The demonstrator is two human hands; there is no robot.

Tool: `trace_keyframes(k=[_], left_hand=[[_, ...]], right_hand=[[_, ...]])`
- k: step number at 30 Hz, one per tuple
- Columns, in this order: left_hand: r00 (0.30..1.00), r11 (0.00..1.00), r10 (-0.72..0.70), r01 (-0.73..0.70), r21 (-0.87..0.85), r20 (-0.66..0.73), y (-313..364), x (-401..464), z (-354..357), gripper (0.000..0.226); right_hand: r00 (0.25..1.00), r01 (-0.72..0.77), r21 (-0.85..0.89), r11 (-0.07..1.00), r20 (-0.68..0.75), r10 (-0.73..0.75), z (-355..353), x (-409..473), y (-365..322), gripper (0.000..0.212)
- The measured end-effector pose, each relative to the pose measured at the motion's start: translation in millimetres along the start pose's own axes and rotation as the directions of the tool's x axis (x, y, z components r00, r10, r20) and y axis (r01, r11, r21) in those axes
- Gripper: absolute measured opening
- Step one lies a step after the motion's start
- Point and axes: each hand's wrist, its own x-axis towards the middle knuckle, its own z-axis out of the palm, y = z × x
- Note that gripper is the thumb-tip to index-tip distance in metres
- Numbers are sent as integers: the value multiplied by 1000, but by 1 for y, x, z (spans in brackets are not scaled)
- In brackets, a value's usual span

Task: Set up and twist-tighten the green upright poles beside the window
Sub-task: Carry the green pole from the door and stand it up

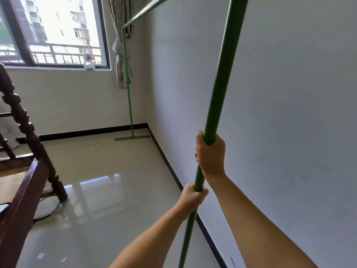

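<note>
From the head view, both hands are on the near green pole [222, 78], which rises close to the white wall [280, 93] on the right. The right hand [210, 153] is clenched around the wider upper tube just where it ends over the slimmer lower tube; the left hand [193, 198] is clenched around that lower tube directly beneath. The pole leans a little rather than standing true.

The far green pole [128, 97] already stands on its T-shaped foot [132, 137] in the corner beside the window [58, 29], in front of the tied curtain [121, 60], and a green crossbar [146, 11] runs from its top towards the near pole.

The step in hand looks like tightening the joint. To do it well, each grip should stay either side of the joint, the lower hand holding its tube fixed while the upper one turns, with the pole brought upright first so the tubes do not bind or tug the crossbar.

No containers are in view. A small object on the windowsill is too blurred to identify.
</note>
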Motion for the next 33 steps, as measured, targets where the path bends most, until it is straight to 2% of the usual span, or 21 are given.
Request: trace_keyframes(k=[9,16,25,28,33], left_hand=[[992,998,-39,44,38,-124,14,83,-21,20],[994,995,-49,57,85,-100,19,132,-50,24],[995,988,-81,72,138,60,17,148,-81,17],[993,985,-101,92,147,53,19,146,-81,15],[996,983,-87,80,167,34,25,135,-78,17]], right_hand=[[992,5,15,1000,127,-7,34,77,37,31],[990,-15,33,999,141,10,68,116,57,32],[994,-43,44,998,103,38,91,121,64,33],[994,-42,74,996,104,34,89,120,65,34],[983,-45,95,994,183,27,82,116,58,30]])
